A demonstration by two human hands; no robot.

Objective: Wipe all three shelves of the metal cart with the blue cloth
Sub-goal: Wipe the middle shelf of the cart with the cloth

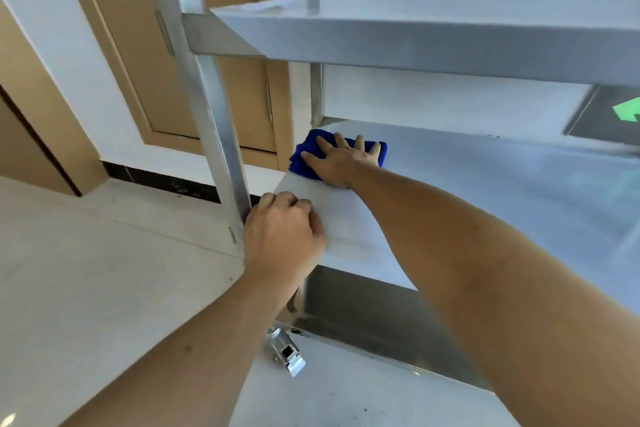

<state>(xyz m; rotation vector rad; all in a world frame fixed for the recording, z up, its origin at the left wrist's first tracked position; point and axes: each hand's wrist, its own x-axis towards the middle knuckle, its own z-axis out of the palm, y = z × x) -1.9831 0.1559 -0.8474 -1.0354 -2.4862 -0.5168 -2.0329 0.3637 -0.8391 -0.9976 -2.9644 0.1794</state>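
Note:
The metal cart fills the view, with its top shelf point(415, 31) above, its middle shelf point(485, 191) in the centre and its bottom shelf point(381, 319) below. A folded blue cloth point(301, 163) lies in the far left corner of the middle shelf. My right hand point(341, 161) presses flat on the cloth with fingers spread. My left hand point(282, 232) grips the near left corner of the middle shelf, where the upright post point(214, 121) meets it.
A caster wheel with a brake point(285, 352) sits under the cart's near left corner. Pale floor tiles point(86, 270) stretch to the left. Wooden doors point(138, 45) and a white wall stand behind the cart. A green arrow sign point(627, 111) shows at the right.

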